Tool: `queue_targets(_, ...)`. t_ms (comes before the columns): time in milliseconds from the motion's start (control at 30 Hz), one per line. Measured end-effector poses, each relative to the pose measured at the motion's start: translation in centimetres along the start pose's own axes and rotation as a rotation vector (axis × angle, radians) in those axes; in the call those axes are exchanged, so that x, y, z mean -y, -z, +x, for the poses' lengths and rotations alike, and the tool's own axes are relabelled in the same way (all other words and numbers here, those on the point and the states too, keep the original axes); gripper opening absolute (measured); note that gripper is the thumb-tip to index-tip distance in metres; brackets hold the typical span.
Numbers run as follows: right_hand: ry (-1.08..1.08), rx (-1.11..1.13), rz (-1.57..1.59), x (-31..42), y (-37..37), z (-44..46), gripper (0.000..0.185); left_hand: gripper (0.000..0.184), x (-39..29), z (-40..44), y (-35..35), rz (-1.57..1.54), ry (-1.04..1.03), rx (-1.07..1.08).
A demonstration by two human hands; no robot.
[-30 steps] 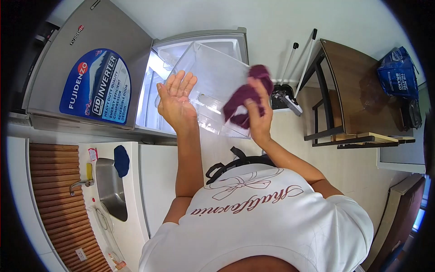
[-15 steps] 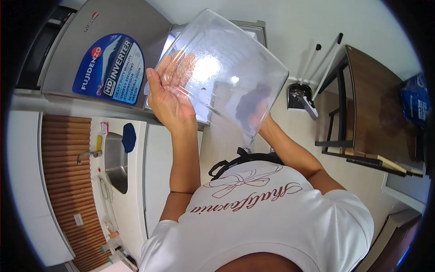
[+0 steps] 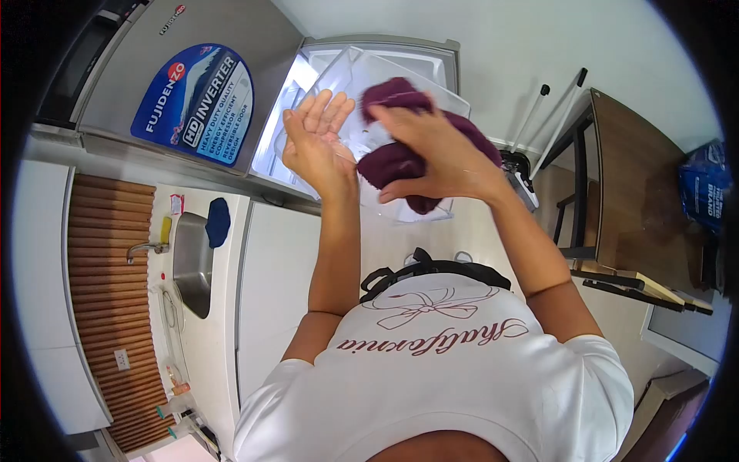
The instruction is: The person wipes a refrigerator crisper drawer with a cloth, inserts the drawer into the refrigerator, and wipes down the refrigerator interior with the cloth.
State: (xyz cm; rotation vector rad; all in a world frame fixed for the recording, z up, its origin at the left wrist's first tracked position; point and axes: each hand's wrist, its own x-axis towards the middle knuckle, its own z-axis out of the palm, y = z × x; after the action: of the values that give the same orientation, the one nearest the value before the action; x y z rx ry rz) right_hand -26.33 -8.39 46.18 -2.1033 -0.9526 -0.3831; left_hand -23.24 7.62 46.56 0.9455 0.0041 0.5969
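A clear plastic drawer (image 3: 454, 96) is tilted up in front of me, before the open refrigerator (image 3: 231, 100). My left hand (image 3: 319, 142) supports its left side, palm up with the fingers stretched out. Bunched over the drawer is a dark maroon cloth (image 3: 392, 162), held in my right hand (image 3: 446, 158) with thumb and fingers spread around it. The cloth covers much of the drawer's middle. Whether it presses on the plastic I cannot tell.
Left of me runs a counter with a steel sink (image 3: 192, 266), a faucet (image 3: 146, 248) and a dark blue cloth (image 3: 219, 222). On the right stand a brown table (image 3: 639, 177), a blue bag (image 3: 702, 181) and a long-handled dustpan (image 3: 519, 173).
My right hand has come out from behind the drawer to its near side, bringing the maroon cloth into clear view. The drawer sits lower and tilts differently, with my left hand still at it.
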Motion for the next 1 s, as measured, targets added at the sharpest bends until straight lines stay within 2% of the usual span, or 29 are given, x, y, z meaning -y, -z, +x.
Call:
queue_targets(33,0.095,-0.014,-0.004,-0.2,-1.1,0.6,0.076,0.047,0.3,-0.2,0.0,-0.021,0.020,-0.018)
queue_targets(67,0.176,-0.058,0.073,0.1,-2.0,0.9,0.066,0.048,0.4,-0.4,0.4,-0.017,0.028,0.020)
queue_targets(100,0.174,-0.059,0.069,0.5,-1.9,0.7,0.066,0.048,0.0,-0.4,0.4,-0.020,0.031,0.024)
queue_targets(167,0.089,0.104,0.109,2.0,-1.7,0.4,0.055,0.050,-0.9,-0.1,0.4,0.029,0.075,0.012)
queue_targets(200,0.131,-0.041,0.120,2.5,-1.7,-0.4,0.038,0.050,-0.9,0.3,0.6,0.022,0.034,0.010)
queue_targets(300,0.189,-0.024,0.025,1.7,-0.2,-4.9,0.032,0.049,-0.9,1.8,1.3,-0.074,-0.002,-0.009)
queue_targets(367,0.039,-0.010,0.096,1.2,1.4,-8.4,0.027,0.049,-0.9,2.3,1.2,-0.078,0.007,-0.015)
queue_targets(433,-0.221,0.023,0.200,-1.2,1.8,-12.2,0.032,0.049,-0.8,2.5,0.9,-0.099,0.033,-0.036)
queue_targets(500,-0.630,0.043,0.211,-4.9,-0.4,-17.7,0.034,0.050,-1.4,3.6,1.0,-0.108,0.049,0.016)
queue_targets(567,-0.888,-0.016,-0.252,-9.9,-3.8,-24.9,0.031,0.050,-2.0,5.3,1.7,-0.117,0.069,0.068)
queue_targets(600,-0.901,-0.022,-0.252,-12.1,-5.1,-27.8,0.031,0.050,-2.4,6.6,2.2,-0.159,0.129,0.125)
queue_targets(667,-1.371,-0.415,0.193,-15.3,-6.8,-31.3,0.026,0.051,-3.4,9.0,3.2,-0.197,0.201,0.201)
queue_targets(700,-1.377,-0.430,0.196,-15.5,-6.7,-31.3,0.026,0.051,-3.8,10.3,3.7,-0.343,0.304,0.210)
queue_targets(733,-1.215,-0.212,-0.051,-15.5,-7.0,-31.2,0.028,0.052,-4.1,11.5,4.2,-0.482,0.410,0.218)
queue_targets(767,-1.043,0.005,-0.280,-15.1,-7.7,-31.0,0.030,0.052,-4.3,12.5,4.8,-0.468,0.428,0.230)
queue_targets(833,-1.117,-0.271,0.285,-14.8,-8.6,-28.4,0.034,0.051,-4.7,14.0,5.3,-0.690,0.541,0.243)
queue_targets(867,-1.143,-0.483,0.655,-10.5,-6.3,-23.5,0.029,0.051,-4.9,14.0,5.2,-0.699,0.546,0.231)
queue_targets(900,-1.002,-0.661,0.864,-8.4,-5.5,-20.4,0.025,0.051,-4.9,13.7,4.8,-0.692,0.555,0.236)
queue_targets(933,-0.911,-0.796,0.942,-4.8,-3.7,-16.6,0.024,0.051,-4.8,13.2,4.3,-0.699,0.532,0.245)
queue_targets(1000,-0.660,-0.898,0.949,1.2,-1.4,-11.0,0.032,0.051,-4.4,12.0,3.1,-0.702,0.519,0.257)
